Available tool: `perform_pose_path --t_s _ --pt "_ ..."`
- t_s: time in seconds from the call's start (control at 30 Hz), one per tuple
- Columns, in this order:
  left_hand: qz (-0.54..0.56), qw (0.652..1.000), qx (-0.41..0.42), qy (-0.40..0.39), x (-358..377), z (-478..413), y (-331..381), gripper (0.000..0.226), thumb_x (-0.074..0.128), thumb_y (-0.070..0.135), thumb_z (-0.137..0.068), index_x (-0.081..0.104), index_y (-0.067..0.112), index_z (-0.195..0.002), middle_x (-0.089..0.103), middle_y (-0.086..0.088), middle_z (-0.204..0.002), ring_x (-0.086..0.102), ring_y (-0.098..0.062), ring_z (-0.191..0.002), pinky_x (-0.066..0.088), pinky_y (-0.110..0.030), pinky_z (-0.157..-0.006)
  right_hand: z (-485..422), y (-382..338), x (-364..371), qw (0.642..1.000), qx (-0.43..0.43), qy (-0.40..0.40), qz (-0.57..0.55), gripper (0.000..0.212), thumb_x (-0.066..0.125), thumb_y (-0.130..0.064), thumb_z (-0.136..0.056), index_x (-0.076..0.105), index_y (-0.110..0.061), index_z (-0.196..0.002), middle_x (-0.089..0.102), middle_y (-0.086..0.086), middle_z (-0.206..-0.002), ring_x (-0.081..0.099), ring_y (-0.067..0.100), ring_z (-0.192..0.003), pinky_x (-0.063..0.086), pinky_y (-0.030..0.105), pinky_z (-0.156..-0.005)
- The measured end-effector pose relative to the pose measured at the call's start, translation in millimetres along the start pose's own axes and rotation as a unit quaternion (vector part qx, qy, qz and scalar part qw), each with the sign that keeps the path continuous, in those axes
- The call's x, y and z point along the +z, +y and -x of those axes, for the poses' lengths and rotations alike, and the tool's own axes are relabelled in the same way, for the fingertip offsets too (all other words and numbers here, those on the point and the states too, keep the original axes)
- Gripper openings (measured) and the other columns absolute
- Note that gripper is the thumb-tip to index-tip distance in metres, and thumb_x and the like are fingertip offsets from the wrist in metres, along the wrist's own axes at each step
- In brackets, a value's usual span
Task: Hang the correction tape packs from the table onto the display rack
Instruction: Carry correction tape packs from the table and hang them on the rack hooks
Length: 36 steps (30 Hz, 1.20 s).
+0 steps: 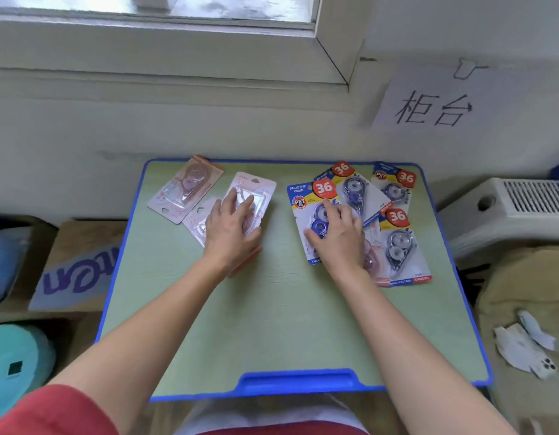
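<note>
Pale wall and a window sill [165, 73] run across the top of my view, with a paper sign [428, 102] taped up on the right; below them stands a green table [271, 315] with a blue rim. The correction tape packs all lie flat on its far half, in two groups.

My left hand [231, 229] rests palm down on a pink pack [256, 193], fingers straight and slightly spread over its clear blister, gripping nothing. A second pink pack [196, 219] pokes out from under that hand on the thumbless side, and a third [185, 186] lies just beyond and to the left of the fingertips.

My right hand [337, 238] lies on a blue pack [306, 199] with a red "36" badge. Its fingers are loosely bent over the blister and the thumb is stretched out to the left – I see a hand laid on it, not a pinch. Past those fingertips sit two more blue packs [355, 188] [395, 183], overlapping – a fourth [400, 243] lies just right of the knuckles, partly over a pink pack [370, 251] beside the wrist.

A white slatted unit [519, 205] stands off the right edge
</note>
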<state>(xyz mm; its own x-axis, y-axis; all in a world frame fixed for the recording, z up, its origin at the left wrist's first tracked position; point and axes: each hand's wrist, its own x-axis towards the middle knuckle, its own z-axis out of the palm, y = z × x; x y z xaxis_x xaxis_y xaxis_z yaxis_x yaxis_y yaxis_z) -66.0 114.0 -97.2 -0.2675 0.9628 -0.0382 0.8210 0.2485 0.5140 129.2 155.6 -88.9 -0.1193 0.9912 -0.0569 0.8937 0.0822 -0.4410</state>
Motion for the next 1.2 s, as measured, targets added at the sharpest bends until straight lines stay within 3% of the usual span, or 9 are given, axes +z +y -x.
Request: perform_pose_path --t_s 0.27,0.57,0.73,0.9,1.0,1.2 --pt "-0.009 0.988 0.135 -0.069 -4 50 4 0.058 0.062 0.029 -0.088 0.043 0.021 -0.143 0.024 -0.008 -0.155 0.027 -0.032 -0.137 0.023 -0.039 -0.110 115 -3 -3 0.986 0.137 0.097 -0.015 0.068 0.068 -0.035 -0.082 0.041 -0.021 -0.142 0.042 0.007 -0.140 0.039 0.033 -0.120 0.032 0.039 -0.098" --pt "-0.007 0.937 0.312 -0.153 20 151 42 0.057 0.065 0.028 -0.086 0.047 0.024 -0.140 0.027 -0.008 -0.154 0.029 -0.034 -0.135 0.026 -0.044 -0.108 288 21 1 0.936 0.304 0.177 -0.028 0.067 0.067 -0.034 -0.083 0.040 -0.018 -0.142 0.044 0.007 -0.135 0.041 0.033 -0.112 0.038 0.041 -0.093" --pt "0.012 0.891 0.409 -0.198 47 233 84 0.057 0.064 0.024 -0.086 0.047 0.022 -0.140 0.026 -0.009 -0.155 0.028 -0.035 -0.137 0.026 -0.043 -0.108 394 47 0 0.883 0.403 0.237 -0.041 0.068 0.069 -0.033 -0.082 0.042 -0.017 -0.141 0.046 0.007 -0.131 0.042 0.032 -0.111 0.041 0.040 -0.090" --pt "0.005 0.831 0.494 -0.256 74 341 116 0.059 0.064 0.022 -0.085 0.046 0.021 -0.141 0.024 -0.005 -0.156 0.024 -0.034 -0.138 0.021 -0.047 -0.111 518 71 2 0.828 0.478 0.283 -0.079 0.067 0.069 -0.032 -0.082 0.042 -0.019 -0.142 0.046 0.004 -0.132 0.041 0.029 -0.111 0.034 0.031 -0.092" --pt "0.014 0.798 0.537 -0.272 88 420 130 0.056 0.066 0.017 -0.083 0.051 0.018 -0.137 0.029 -0.009 -0.153 0.031 -0.034 -0.132 0.026 -0.045 -0.106 603 80 5 0.793 0.519 0.307 -0.089 0.067 0.068 -0.033 -0.082 0.041 -0.021 -0.142 0.045 0.000 -0.132 0.041 0.027 -0.110 0.031 0.026 -0.086" --pt "0.035 0.748 0.577 -0.324 119 590 143 0.053 0.067 0.017 -0.083 0.052 0.017 -0.134 0.030 -0.011 -0.151 0.034 -0.035 -0.129 0.027 -0.045 -0.104 781 96 10 0.726 0.594 0.337 -0.080 0.066 0.068 -0.031 -0.082 0.042 -0.020 -0.141 0.046 0.001 -0.131 0.043 0.028 -0.105 0.035 0.030 -0.089"
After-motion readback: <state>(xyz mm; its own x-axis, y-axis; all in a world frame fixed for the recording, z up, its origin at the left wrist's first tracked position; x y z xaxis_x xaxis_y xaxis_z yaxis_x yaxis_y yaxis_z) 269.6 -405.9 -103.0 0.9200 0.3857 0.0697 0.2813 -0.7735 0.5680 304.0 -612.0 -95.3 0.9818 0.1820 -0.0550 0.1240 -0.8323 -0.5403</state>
